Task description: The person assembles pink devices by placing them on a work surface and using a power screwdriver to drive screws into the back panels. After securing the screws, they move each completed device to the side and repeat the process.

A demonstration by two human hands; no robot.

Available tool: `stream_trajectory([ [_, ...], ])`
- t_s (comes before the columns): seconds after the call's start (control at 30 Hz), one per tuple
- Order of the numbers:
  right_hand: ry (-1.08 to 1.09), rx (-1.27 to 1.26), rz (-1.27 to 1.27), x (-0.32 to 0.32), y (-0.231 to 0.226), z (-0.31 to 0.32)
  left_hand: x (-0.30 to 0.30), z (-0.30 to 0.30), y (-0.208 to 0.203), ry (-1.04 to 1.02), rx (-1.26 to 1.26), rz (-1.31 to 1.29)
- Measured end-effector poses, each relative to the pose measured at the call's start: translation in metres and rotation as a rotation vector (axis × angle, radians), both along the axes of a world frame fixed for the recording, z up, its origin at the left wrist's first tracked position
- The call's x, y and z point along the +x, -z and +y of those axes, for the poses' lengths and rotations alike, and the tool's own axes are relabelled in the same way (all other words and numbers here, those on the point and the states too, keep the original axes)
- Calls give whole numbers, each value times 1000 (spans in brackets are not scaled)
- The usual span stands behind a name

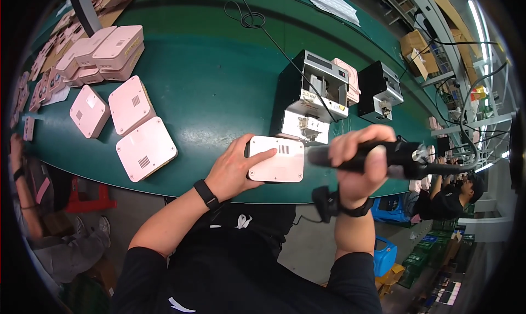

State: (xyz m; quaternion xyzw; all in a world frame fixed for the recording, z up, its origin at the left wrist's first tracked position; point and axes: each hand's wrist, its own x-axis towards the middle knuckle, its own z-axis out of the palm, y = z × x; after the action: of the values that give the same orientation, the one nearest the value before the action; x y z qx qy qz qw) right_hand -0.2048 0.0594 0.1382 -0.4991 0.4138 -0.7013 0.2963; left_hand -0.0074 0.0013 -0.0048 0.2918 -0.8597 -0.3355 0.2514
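A pale pink square plastic case [287, 169] with rounded corners, a slotted vent and corner holes lies near the front edge of the green table. My left hand [234, 165] grips its left end, the index finger stretched across the top. Wrapped in the fingers of my right hand [359, 166] is a black electric screwdriver [402, 156], held level with its front end toward the case's right side. Motion blurs that end, so whether it touches the case I cannot tell. Just behind the case stands a screw feeder [318, 78] with a black and silver housing.
A second screw feeder [381, 92] stands farther right, with another pink case [346, 75] between the two. Three loose cases, one at the front [146, 149], lie at left before a stack [118, 45]. A cable [268, 34] hangs over the table. Other people sit at both sides.
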Motion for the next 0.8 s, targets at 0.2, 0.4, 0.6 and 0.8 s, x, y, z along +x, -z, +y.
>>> stream_trajectory([
  [0.2,235,-30,87,-36,-3,-30,-4,1,-3,4,-3,-2],
  [0.4,-29,79,-61,-10,0,-15,-2,-1,-2,6,-25,-8],
  [0.6,-269,125,-13,43,-4,-2,-1,-3,1,12,-5,23],
  [0.8,-370,196,74,57,8,-7,-1,-1,6,-2,-41,41],
])
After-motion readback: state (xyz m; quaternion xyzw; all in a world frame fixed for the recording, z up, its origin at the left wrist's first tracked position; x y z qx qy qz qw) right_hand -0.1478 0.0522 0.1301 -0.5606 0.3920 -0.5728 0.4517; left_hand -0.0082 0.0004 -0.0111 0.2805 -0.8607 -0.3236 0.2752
